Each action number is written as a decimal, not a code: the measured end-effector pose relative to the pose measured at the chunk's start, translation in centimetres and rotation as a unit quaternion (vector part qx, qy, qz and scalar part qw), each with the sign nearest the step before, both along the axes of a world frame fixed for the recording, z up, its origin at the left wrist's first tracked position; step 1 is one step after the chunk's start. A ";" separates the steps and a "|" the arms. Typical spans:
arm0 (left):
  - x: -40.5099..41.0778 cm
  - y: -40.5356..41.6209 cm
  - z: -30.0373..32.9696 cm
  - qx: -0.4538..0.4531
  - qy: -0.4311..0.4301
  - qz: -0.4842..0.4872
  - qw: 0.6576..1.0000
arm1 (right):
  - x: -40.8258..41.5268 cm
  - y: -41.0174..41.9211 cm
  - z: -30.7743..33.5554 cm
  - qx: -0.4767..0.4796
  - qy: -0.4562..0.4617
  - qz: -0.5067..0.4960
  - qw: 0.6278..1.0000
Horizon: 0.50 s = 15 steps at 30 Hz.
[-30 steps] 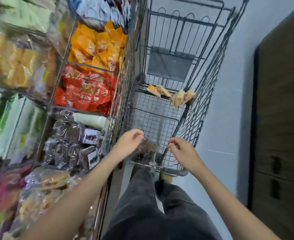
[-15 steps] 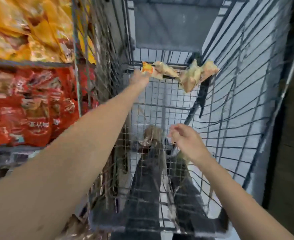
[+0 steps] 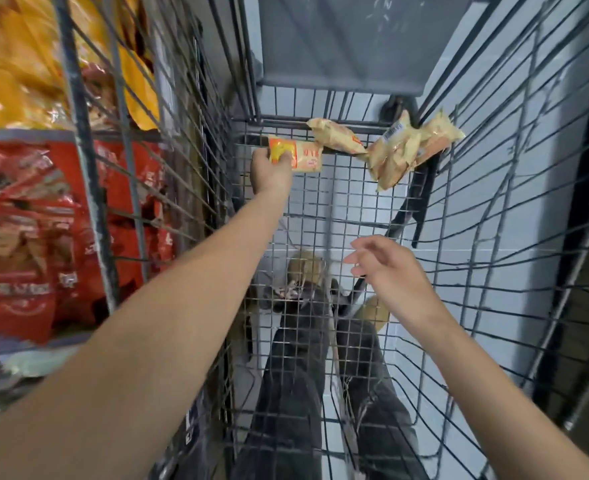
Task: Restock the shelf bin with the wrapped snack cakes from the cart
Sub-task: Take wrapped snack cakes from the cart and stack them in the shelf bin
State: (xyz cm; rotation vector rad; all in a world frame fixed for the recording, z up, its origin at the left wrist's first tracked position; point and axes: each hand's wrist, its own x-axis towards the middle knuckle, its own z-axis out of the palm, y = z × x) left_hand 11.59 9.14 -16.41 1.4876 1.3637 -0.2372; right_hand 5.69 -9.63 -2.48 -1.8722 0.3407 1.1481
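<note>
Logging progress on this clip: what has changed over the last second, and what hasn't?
The left hand left the near end of the cart, reached to its far end and now grips the orange-yellow snack cake. The right hand let go of the cart's near edge and hovers open over the basket. The other wrapped cakes lie where they were at the far end.

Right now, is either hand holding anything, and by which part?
The left hand grips a yellow snack pack by its left end. The right hand holds nothing.
</note>
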 end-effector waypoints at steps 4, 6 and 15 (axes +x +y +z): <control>-4.1 -2.8 4.8 -0.039 -0.015 0.155 0.987 | 0.3 -0.1 1.0 -0.001 -0.006 -0.015 1.000; -5.2 -4.2 7.6 -0.068 -0.022 0.185 0.980 | 0.3 -0.2 1.6 0.003 -0.003 -0.029 1.000; -10.1 -9.4 17.0 -0.251 -0.121 0.011 0.960 | 0.0 0.4 3.2 0.029 0.018 -0.133 0.991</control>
